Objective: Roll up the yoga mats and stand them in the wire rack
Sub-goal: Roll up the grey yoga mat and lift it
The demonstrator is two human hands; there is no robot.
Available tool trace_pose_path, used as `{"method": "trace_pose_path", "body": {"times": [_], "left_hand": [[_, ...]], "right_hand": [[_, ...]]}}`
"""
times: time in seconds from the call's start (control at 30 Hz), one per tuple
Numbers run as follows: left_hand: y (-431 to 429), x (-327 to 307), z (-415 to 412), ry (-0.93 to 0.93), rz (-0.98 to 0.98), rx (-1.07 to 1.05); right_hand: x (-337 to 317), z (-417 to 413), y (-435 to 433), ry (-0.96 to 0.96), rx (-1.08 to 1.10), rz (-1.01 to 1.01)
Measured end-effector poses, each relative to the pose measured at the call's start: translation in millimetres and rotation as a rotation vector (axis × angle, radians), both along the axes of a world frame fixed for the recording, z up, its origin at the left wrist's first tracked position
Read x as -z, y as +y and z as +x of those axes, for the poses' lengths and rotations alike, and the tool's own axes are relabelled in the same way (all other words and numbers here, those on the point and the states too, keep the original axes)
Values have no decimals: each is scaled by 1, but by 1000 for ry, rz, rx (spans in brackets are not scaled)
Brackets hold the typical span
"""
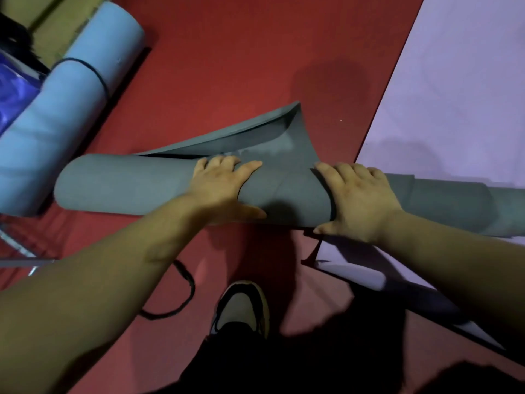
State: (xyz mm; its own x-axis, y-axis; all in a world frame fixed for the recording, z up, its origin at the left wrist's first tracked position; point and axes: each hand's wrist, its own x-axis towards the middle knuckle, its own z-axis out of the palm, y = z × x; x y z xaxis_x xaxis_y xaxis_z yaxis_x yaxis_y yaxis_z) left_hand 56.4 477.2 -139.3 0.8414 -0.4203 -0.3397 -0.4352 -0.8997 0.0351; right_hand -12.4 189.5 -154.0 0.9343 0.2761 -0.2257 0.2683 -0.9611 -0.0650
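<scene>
A dark grey yoga mat (125, 186) lies mostly rolled across the red floor, running left to right. Its loose end (272, 132) curls up behind the roll. My left hand (224, 186) presses on the middle of the roll, fingers spread over the top and thumb on the near side. My right hand (358, 200) presses on the roll just to the right, in the same way. A light blue rolled mat (68, 109) with a black band round it lies at the left. The wire rack cannot be made out for certain.
A lavender mat (454, 95) lies flat at the right, with a curled corner (358, 275) under my right arm. A black elastic loop (181, 291) lies on the red floor (227, 52) near my shoe (241, 305). Metal bars (20, 251) and a shiny purple thing (11, 100) sit at the left edge.
</scene>
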Motion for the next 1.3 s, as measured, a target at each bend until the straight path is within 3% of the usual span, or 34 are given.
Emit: {"method": "trace_pose_path", "body": {"times": [0.17,0.3,0.5,0.7,0.87,0.97,1.17,1.3], "left_hand": [[-2,23,-31,-209,-3,55],[-9,13,-4,-77,-2,7],[3,-4,-10,1,38,225],[7,-2,-67,92,-154,371],[6,-2,-67,91,-179,320],[8,0,-68,-39,-183,344],[9,4,-75,-205,-190,172],[5,3,-60,-148,-213,142]], "right_hand": [[-9,30,-9,120,32,77],[-22,53,-11,243,68,135],[-22,14,-9,443,105,275],[-18,-52,-20,701,180,450],[-17,-73,-21,458,175,466],[-15,-68,-27,492,225,508],[-7,-31,-38,603,321,596],[-13,-45,-34,403,279,575]]}}
